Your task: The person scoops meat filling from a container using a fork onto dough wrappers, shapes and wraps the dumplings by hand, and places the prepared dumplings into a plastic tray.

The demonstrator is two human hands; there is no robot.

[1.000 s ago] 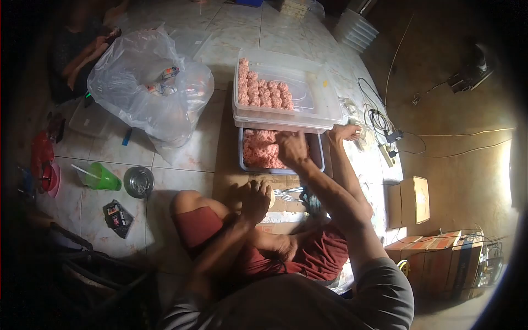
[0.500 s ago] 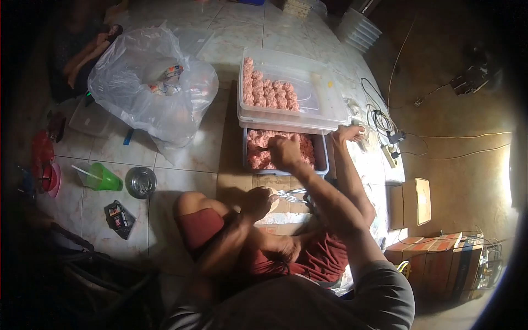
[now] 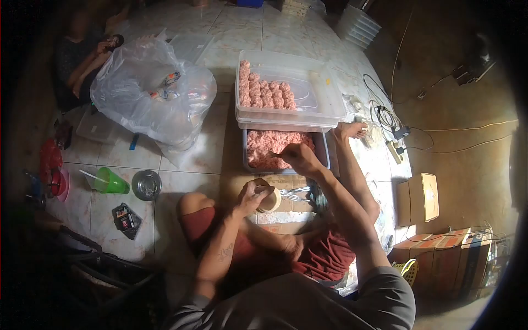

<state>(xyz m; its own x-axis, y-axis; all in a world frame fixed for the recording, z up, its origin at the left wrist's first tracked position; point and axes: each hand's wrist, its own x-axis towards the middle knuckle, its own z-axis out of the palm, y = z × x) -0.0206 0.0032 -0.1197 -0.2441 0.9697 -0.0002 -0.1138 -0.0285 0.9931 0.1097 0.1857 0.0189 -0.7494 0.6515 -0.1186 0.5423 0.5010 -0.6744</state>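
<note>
Right grip, knuckles up, pinches a utensil over meat — left grip curls round a container.

Single head-worn view; faces forward, down, over lap onto tiled floor.

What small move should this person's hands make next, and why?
Perhaps the right hand should lift some minced meat toward the pale cup: that hand holds what seems a utensil at the meat, the left hand holds the cup nearby, and the clear tray has bare space beside its meat rows.
</note>
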